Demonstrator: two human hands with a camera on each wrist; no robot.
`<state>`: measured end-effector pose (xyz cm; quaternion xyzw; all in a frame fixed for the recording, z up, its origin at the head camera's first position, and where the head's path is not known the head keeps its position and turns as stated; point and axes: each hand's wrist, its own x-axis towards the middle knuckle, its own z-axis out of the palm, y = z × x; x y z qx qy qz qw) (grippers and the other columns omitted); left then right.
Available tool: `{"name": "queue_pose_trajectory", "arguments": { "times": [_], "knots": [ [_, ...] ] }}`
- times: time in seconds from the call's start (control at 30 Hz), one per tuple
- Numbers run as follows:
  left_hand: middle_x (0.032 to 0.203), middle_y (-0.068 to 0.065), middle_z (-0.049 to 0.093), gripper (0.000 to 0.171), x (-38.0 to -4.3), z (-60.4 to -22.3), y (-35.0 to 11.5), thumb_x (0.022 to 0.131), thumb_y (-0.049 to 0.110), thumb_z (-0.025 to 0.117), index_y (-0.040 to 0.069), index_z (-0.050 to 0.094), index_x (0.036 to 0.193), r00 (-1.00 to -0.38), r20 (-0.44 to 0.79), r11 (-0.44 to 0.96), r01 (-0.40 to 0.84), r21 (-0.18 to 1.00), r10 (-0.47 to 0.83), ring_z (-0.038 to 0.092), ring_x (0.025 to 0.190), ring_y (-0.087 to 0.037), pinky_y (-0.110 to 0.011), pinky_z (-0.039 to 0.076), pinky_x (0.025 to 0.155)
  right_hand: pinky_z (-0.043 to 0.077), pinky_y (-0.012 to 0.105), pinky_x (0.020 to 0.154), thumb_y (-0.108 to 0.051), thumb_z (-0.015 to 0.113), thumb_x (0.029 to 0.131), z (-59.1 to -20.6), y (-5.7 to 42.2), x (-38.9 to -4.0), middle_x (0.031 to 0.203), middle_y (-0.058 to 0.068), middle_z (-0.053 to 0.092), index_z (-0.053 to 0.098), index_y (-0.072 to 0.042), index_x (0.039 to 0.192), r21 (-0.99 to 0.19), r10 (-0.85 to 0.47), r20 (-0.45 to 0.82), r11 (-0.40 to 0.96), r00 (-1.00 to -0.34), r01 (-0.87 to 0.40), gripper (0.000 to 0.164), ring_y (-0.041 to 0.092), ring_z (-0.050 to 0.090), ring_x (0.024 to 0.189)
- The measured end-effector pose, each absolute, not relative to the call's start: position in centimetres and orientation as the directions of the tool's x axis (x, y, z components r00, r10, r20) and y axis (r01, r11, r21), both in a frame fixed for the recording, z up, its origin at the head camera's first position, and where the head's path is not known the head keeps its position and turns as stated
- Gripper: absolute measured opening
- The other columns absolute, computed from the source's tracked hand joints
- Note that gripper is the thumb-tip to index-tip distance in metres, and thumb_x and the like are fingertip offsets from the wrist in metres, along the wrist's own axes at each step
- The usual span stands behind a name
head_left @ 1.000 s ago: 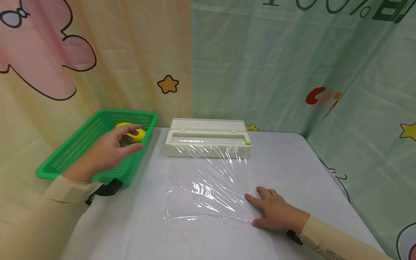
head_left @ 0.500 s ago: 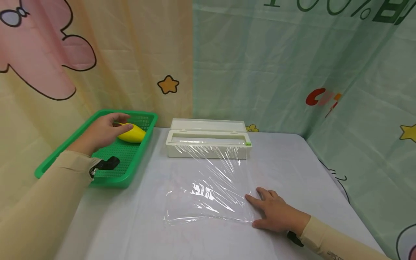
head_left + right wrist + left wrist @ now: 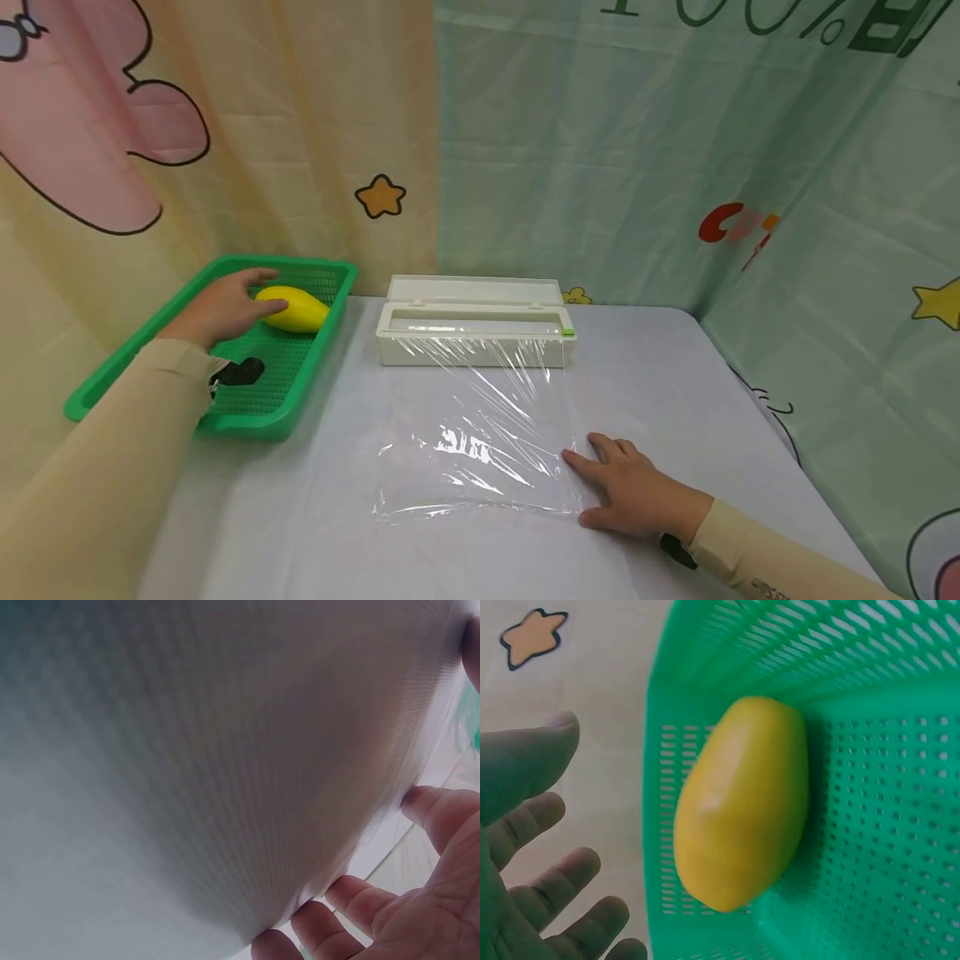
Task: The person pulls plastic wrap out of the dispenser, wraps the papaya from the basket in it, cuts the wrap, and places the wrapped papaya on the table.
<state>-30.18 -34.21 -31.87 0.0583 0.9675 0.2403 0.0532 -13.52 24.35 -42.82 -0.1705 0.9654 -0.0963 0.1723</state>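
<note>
- Yellow fruit (image 3: 296,310) is seen lying in the green basket (image 3: 273,379), against one end wall, on the left of the tabletop (image 3: 675,375).
- What is in hand is judged to be a reach for the fruit: the left hand (image 3: 217,310) is held over the basket with thumb and fingers spread, and nothing is gripped by it.
- Clear film (image 3: 480,442) is drawn out from the white dispenser box (image 3: 480,309), whose lid (image 3: 472,289) is raised, and is laid over the cloth in front of it.
- One near corner of the film is covered by the right hand (image 3: 641,493), fingers splayed and pressed down flat rather than pinching; the sheet seems to be held steady by it.
- For the next move, the left hand would need to be brought over the fruit and closed around its rounded sides, while the film is kept pinned.
- From the head view, thumb and fruit overlap, and contact cannot be judged; in the left wrist view a gap is shown between the fingers and the fruit, and its whole outline is revealed.
- By the right wrist view, fingertips (image 3: 349,892) are shown set against the white surface, though the film itself can hardly be made out there; its spread and glossy creases are given only by the head view.
</note>
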Motion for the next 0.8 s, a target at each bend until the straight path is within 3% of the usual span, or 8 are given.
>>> {"name": "queue_pose_trajectory", "arguments": {
  "times": [0.13, 0.27, 0.6, 0.8],
  "knots": [
    [0.162, -0.042, 0.024, 0.089, -31.2, -32.8, -34.7, 0.105, 0.052, 0.058, -0.003, 0.023, 0.164, -0.983, -0.08, 0.898, 0.117, 0.425, 0.166, 0.039, 0.137, -0.063, -0.076, 0.037, 0.108, 0.04, 0.067, 0.114, -0.053, 0.084, 0.085, -42.8, 24.4, -13.4, 0.166, 0.02, 0.031, 0.046, -0.03, 0.16, -0.246, -0.356, -0.307, 0.926, -0.883, -0.287, 0.087, 0.047, 0.035, 0.147],
    [0.161, -0.045, 0.021, 0.084, -31.8, -33.7, -35.2, 0.105, 0.04, 0.062, -0.007, 0.023, 0.163, -0.979, -0.091, 0.907, 0.131, 0.401, 0.182, 0.029, 0.142, -0.067, -0.079, 0.032, 0.111, 0.039, 0.067, 0.114, -0.052, 0.084, 0.085, -43.0, 24.4, -13.4, 0.166, 0.021, 0.031, 0.046, -0.028, 0.16, -0.252, -0.369, -0.292, 0.92, -0.882, -0.301, 0.087, 0.048, 0.035, 0.147],
    [0.158, -0.046, 0.022, 0.082, -33.1, -34.1, -35.6, 0.102, 0.034, 0.065, -0.006, 0.025, 0.162, -0.974, -0.079, 0.938, 0.179, 0.296, 0.211, 0.024, 0.142, -0.068, -0.08, 0.028, 0.112, 0.041, 0.065, 0.113, -0.051, 0.084, 0.085, -43.2, 24.4, -13.5, 0.165, 0.023, 0.033, 0.047, -0.027, 0.16, -0.252, -0.391, -0.262, 0.91, -0.882, -0.329, 0.087, 0.05, 0.036, 0.146],
    [0.16, -0.045, 0.019, 0.085, -33.7, -34.8, -36.1, 0.1, 0.031, 0.069, -0.006, 0.025, 0.162, -0.971, -0.087, 0.947, 0.193, 0.257, 0.222, 0.026, 0.14, -0.07, -0.081, 0.029, 0.111, 0.041, 0.065, 0.114, -0.052, 0.085, 0.084, -43.1, 24.3, -13.5, 0.166, 0.02, 0.032, 0.046, -0.029, 0.159, -0.243, -0.351, -0.3, 0.927, -0.887, -0.285, 0.088, 0.048, 0.035, 0.147]
  ]
}}
